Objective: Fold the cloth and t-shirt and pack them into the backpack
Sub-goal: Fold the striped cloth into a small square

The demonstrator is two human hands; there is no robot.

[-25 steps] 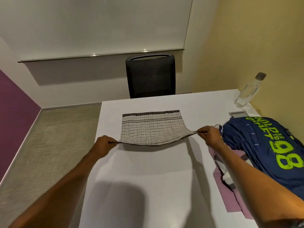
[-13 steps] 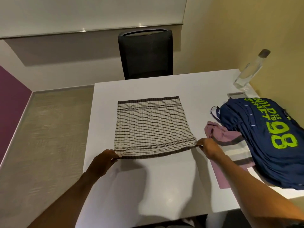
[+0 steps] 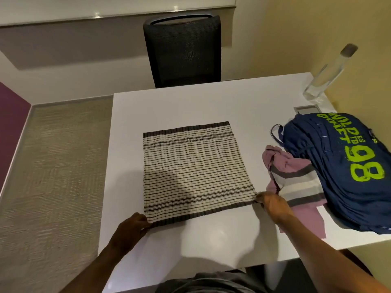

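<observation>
- We see the left hand (image 3: 133, 227) pinching the cloth's near left corner, fingers curled on it.
- The striped cloth (image 3: 194, 170) lies flat on the white table (image 3: 190, 106), near its middle.
- We see the right hand (image 3: 273, 205) pinching the near right corner.
- The pink t-shirt (image 3: 296, 176) lies crumpled just beside the cloth, touching the blue backpack (image 3: 349, 166).
- 1 clear bottle (image 3: 325, 75) stands at the far right corner.
</observation>
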